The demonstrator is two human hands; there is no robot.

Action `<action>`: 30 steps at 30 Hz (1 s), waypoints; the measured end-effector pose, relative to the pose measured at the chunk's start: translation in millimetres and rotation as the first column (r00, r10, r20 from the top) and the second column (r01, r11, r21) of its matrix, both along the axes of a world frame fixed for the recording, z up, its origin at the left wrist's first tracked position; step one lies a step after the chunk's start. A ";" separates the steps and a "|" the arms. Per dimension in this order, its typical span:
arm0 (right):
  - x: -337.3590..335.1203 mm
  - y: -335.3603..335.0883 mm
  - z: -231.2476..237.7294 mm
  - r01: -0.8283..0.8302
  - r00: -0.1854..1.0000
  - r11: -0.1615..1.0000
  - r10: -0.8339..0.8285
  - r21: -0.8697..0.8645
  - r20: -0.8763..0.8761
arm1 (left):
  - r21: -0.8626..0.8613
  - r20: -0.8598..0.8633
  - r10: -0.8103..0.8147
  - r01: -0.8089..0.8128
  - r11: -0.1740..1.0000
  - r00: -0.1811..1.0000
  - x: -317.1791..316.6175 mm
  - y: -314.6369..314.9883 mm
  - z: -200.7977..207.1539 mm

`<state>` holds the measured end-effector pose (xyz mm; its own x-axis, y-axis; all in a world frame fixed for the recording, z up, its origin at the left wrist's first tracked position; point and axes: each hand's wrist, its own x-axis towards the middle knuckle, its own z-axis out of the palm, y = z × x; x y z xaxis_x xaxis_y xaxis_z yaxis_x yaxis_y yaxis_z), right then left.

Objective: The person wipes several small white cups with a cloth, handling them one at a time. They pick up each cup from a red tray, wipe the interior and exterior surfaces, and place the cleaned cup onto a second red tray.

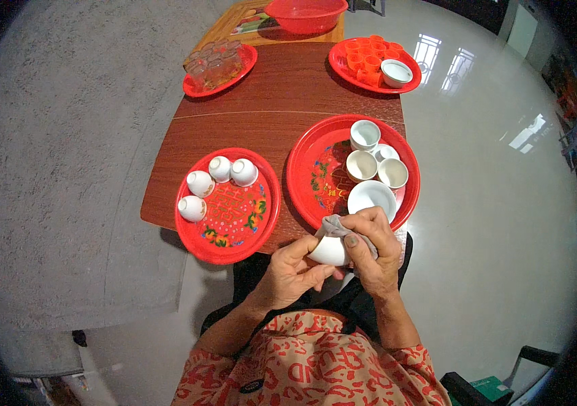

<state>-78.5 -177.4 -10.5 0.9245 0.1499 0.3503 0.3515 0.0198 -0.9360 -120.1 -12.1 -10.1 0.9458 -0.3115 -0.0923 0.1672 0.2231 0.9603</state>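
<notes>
A small white cup [329,251] is tilted on its side between my hands, just off the table's near edge. My left hand [291,272] grips the cup by its left side. In my right hand [377,256] is a grey cloth [333,225], bunched over the cup's rim and pressed against it. Beyond my right hand, a round red tray [300,197] carries several white cups [363,166] and a white bowl [372,196]. To the left, a flower-patterned red tray [233,233] has several white cups [220,168] upside down along its far left side.
At the table's far left stands a red plate [244,72] of clear glasses [214,65]. Far right, another red plate [407,86] bears orange cups [369,61] and a white bowl [396,72]. A red basin [307,17] sits behind. A grey wall [92,169] borders the left.
</notes>
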 end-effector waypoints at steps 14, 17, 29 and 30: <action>-11.4 7.1 0.9 0.115 0.899 0.981 -0.036 -0.157 0.437 | -0.007 0.142 0.135 -0.135 0.991 0.981 -0.4 -2.4 3.9; -9.7 8.7 7.3 0.090 0.934 0.990 -0.046 -0.109 0.356 | 0.016 0.152 0.029 -0.032 0.999 0.988 0.7 4.4 5.6; 6.2 4.7 16.0 -0.098 0.979 0.993 0.108 0.060 -0.175 | -0.070 0.052 0.048 -0.044 0.997 0.997 -0.9 3.1 5.4; 6.0 4.7 15.3 -0.074 0.995 0.997 0.074 0.007 -0.059 | -0.081 0.054 0.026 -0.022 0.997 0.998 -1.2 4.2 4.8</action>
<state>-72.5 -172.7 4.8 0.9302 0.2173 0.2959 0.2925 0.0485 -0.9550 -121.3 -7.9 -5.3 0.9560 -0.2929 -0.0153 0.1080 0.3029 0.9469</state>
